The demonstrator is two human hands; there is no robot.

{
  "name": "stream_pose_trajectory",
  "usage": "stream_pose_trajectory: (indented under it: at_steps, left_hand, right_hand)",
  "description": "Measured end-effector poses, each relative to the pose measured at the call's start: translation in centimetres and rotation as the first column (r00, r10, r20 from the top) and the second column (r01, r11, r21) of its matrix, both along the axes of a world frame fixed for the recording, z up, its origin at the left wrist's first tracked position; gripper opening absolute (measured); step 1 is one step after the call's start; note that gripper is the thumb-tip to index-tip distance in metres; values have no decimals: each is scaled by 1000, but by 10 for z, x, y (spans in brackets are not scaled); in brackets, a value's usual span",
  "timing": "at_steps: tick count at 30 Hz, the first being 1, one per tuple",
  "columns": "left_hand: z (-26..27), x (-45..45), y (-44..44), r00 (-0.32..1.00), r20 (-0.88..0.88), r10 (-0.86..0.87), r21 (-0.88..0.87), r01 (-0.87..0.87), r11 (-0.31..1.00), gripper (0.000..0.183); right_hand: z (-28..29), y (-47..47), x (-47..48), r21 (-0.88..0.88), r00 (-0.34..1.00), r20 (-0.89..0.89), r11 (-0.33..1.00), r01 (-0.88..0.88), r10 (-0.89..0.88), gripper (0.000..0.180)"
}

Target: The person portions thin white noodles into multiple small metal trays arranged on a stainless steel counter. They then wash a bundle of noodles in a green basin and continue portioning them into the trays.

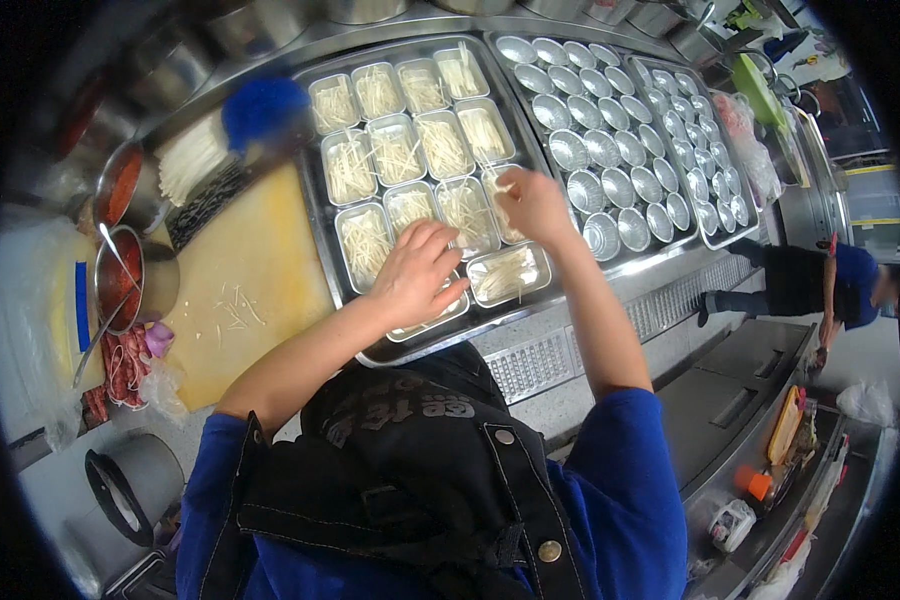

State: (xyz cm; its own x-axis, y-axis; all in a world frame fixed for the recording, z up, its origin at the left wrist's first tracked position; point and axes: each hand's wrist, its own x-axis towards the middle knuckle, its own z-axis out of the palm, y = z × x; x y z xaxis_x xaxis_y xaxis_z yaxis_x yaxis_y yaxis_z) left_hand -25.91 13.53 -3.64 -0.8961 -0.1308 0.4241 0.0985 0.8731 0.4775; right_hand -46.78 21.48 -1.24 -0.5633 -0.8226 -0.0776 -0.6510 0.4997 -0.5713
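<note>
In front of me a metal tray (316,217) holds rows of foil containers (508,291) filled with thin pale strands (366,241) that look like enoki mushrooms. My left hand (418,271) is over the near rows, palm down and fingers spread, covering part of a container at the front edge. Nothing shows in its grip. My right hand (534,206) bends its fingers over a container (504,217) in the right column. Its fingertips are partly hidden, so whether they pinch any strands is unclear. A few strands poke over container rims.
Two trays of round foil cups (616,187) stand to the right. On the left are a cutting board (259,277) with loose scraps, a pale strand bundle (193,159), a blue item (264,112) and metal pots of red seasoning (117,281) with spoons. Another person (802,281) stands at right.
</note>
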Motion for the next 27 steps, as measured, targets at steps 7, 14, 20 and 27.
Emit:
stream_pose_trajectory:
  at_steps: [7, 14, 20, 27]
  left_hand:
    - [-5, -26, -14, 952, 297, 70, -192, -12, 981, 55]
    - [-2, -41, -33, 983, 145, 114, -141, -94, 986, 36]
    - [3, -94, -97, 890, 191, 414, -392, -317, 864, 20]
    - [-8, -139, -114, 833, 330, 443, -610, -170, 774, 12]
  right_hand:
    - [-17, -34, -19, 53, 981, -190, 997, 48, -38, 24]
    - [-12, -16, -34, 322, 969, -206, 944, -67, 139, 15]
    - [-3, -8, -32, 455, 906, -338, 887, -80, 255, 14]
    - [6, 11, -39, 78, 932, -169, 947, -312, 321, 12]
